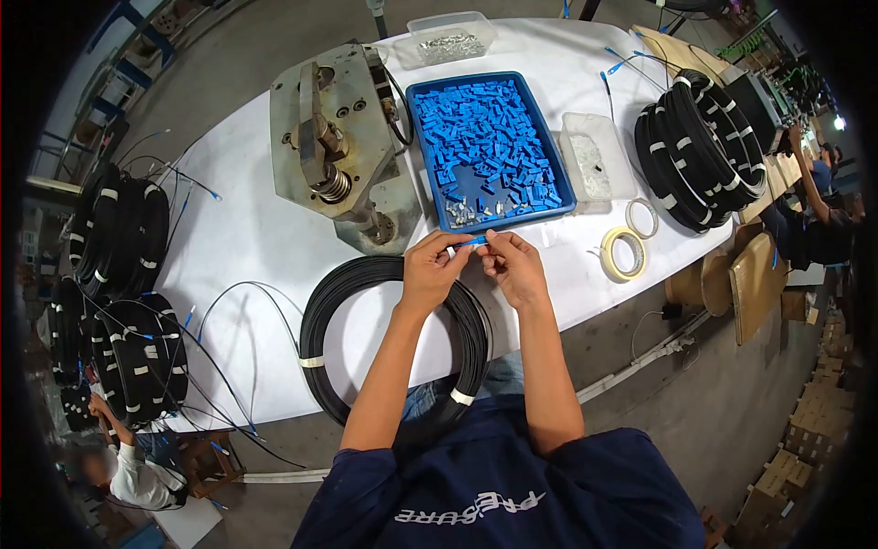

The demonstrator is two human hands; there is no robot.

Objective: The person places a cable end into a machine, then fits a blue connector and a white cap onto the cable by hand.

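Observation:
My left hand (pixel 428 274) and my right hand (pixel 514 267) meet at the near edge of a blue tray (pixel 567 188). Between their fingertips is a small blue cable connector (pixel 477 242), pinched from both sides. Many blue connector housings (pixel 485 128) fill the tray, with a few small silvery pieces (pixel 468 210) in its near corner. Below my hands lies a coil of black cable (pixel 315 320), bound with white tape; my forearms pass over it. Whether the held connector joins this cable is hidden by my fingers.
A heavy metal press (pixel 334 137) stands left of the tray. Clear boxes (pixel 599 156) and tape rolls (pixel 624 254) sit to the right. More black cable coils (pixel 700 151) are stacked at both sides, with loose cable ends at left. Other people work at both edges.

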